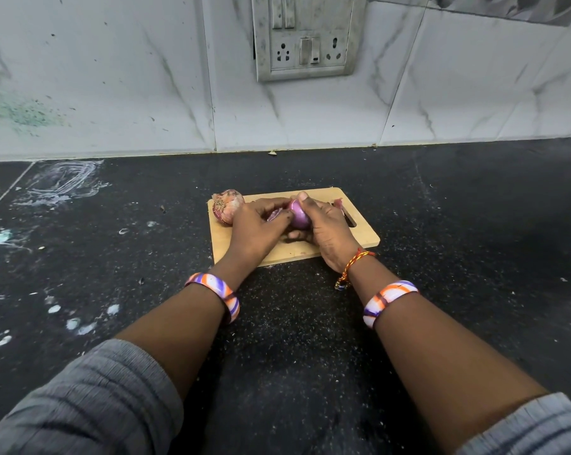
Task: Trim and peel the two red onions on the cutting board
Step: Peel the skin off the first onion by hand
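Crowding board (359,231): unpeeled onion (227,205), perhaps scraps.

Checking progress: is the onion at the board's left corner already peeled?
No, the left onion still wears its dry papery skin.

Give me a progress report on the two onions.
Done: no onion is finished yet. In hand: the right hand holds the smooth purple onion while the left hand pulls at its skin. Left: the papery onion on the cutting board is unpeeled.
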Action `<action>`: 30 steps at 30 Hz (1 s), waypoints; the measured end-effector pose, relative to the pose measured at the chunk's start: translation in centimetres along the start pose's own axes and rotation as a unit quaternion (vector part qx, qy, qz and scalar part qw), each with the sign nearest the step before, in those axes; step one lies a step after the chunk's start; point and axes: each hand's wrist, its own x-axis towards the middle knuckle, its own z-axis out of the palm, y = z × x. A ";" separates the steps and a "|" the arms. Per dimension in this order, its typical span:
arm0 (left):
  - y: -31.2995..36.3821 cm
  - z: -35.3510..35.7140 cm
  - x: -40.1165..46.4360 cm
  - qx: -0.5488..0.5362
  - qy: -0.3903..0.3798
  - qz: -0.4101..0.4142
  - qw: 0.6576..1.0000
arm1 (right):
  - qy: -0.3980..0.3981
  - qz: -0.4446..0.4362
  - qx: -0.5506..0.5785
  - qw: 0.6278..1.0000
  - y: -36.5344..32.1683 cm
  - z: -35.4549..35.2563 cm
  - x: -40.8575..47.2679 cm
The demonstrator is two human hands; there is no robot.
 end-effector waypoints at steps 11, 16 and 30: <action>-0.6 0.1 -0.4 0.084 0.043 0.051 0.994 | 0.000 -0.023 -0.052 0.998 0.2 0.2 0.0; -1.2 0.0 0.3 0.036 0.076 -0.005 0.996 | 0.007 -0.004 -0.003 1.000 0.0 0.5 -0.1; -0.2 0.0 0.1 -0.047 0.042 -0.028 0.998 | 0.066 0.026 0.064 0.995 -0.2 0.2 -0.3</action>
